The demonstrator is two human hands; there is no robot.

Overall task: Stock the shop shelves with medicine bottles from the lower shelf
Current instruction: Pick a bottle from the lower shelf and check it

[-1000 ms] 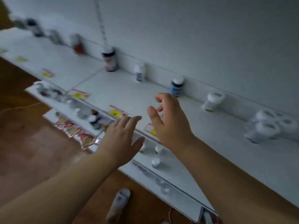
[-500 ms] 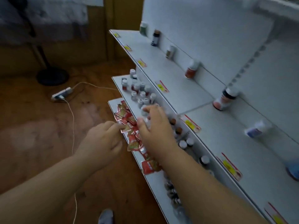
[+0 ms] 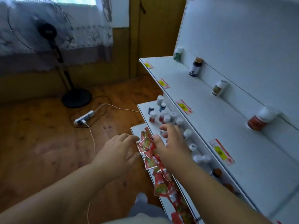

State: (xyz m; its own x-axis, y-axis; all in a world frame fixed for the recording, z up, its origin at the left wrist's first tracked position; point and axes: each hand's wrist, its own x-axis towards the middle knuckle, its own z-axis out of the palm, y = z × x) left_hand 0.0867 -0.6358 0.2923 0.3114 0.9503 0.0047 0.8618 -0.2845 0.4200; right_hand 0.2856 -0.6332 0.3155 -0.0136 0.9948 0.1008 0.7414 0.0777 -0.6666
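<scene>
Several small medicine bottles (image 3: 166, 118) with white caps stand crowded on the lower shelf (image 3: 144, 110). My right hand (image 3: 173, 143) reaches down over them, fingers curved around a white-capped bottle at the cluster's near side, thumb apart; no bottle is lifted. My left hand (image 3: 119, 149) hovers beside it with relaxed fingers, holding nothing, at the edge of a pile of red sachets (image 3: 150, 162) on the lowest shelf. On the upper shelf (image 3: 210, 126), single bottles stand spaced along the back wall: a green one (image 3: 178, 54), a dark one (image 3: 195, 67), a pale one (image 3: 219, 88) and a red one (image 3: 258, 121).
Yellow and red price tags (image 3: 184, 106) run along the upper shelf's front edge. On the wooden floor at the left are a standing fan (image 3: 47, 34), a power strip (image 3: 84, 118) with cables, and my socked foot (image 3: 140, 198) below.
My view swung left and down from the upper shelf to the lower shelves. Both hands dropped from the upper shelf edge; the right now reaches among the lower-shelf bottles.
</scene>
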